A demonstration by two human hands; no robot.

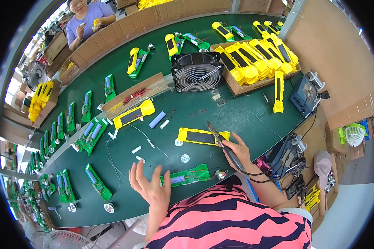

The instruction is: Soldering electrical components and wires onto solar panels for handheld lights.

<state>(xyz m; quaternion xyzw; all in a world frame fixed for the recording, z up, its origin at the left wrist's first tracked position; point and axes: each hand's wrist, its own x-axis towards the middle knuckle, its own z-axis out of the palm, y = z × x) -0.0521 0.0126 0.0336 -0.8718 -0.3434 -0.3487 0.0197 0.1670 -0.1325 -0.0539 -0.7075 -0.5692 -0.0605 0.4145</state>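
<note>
My right hand (238,152) is closed around the dark handle of a soldering iron (232,157). Its metal tip points up and away, crossing over a yellow casing (191,135) with a dark panel that lies on the green bench. My left hand (151,186) is open, fingers spread and empty. Its fingertips are near a small white piece (140,159). Beside that hand lies a green lamp housing (197,173) holding a blue cell, partly hidden by the fingers; a round reflector (221,174) sits at its right end.
A black fan (197,74) stands mid-bench, left of a carton of yellow casings (253,62). Several green housings (97,182) line the left side. A soldering station (304,97) and solder spool (298,143) are at right. Across the partition, a person (89,20) holds small parts.
</note>
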